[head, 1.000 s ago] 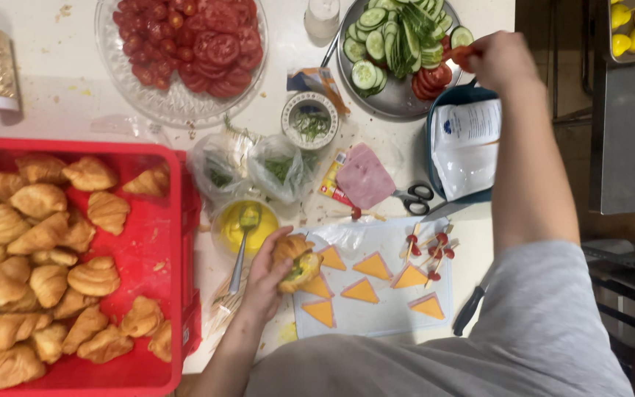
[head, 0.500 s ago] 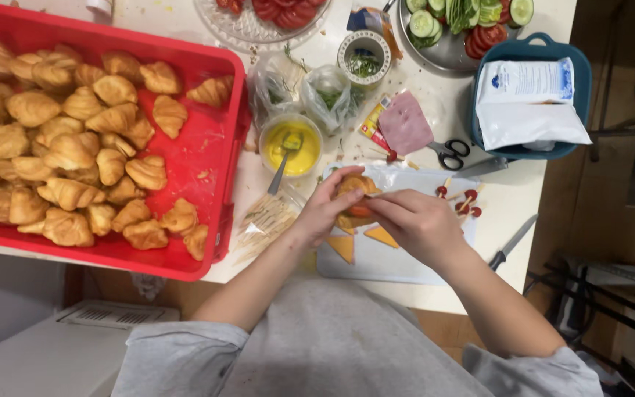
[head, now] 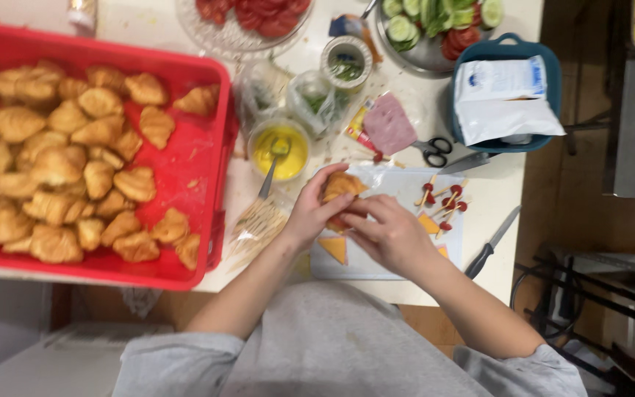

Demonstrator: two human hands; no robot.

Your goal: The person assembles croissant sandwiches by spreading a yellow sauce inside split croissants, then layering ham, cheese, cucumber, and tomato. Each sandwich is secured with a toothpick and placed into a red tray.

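Here, both hands meet over a white cutting board (head: 376, 261) at the near edge of the pale surface (head: 505, 184); the left hand (head: 310, 217) is closed around a small golden croissant (head: 341, 185), cupping it from below and the side, while the right hand (head: 387, 231) presses its fingers together against the croissant's lower edge, where a bit of red filling shows; the two hands touch each other at the pastry. On the board, a triangular slice of orange cheese (head: 334, 248) lies at six o'clock from the croissant, just beside the left wrist; at three o'clock a cluster of wooden picks with red tips (head: 444, 202) rests on the board's far corner. A black-handled knife (head: 490, 242) lies at four o'clock off the board's edge. At nine o'clock a red tray (head: 196, 242) holds many baked croissants; a small bowl of yellow sauce (head: 279, 147) with a spoon in it stands at eleven o'clock, near the left hand. Scissors (head: 433, 151) and a slice of pink ham (head: 387, 123) lie at one o'clock; farther at two o'clock a blue dish (head: 545, 62) carries a white packet; a plate of sliced cucumber and tomato (head: 435, 29) sits at the far edge.
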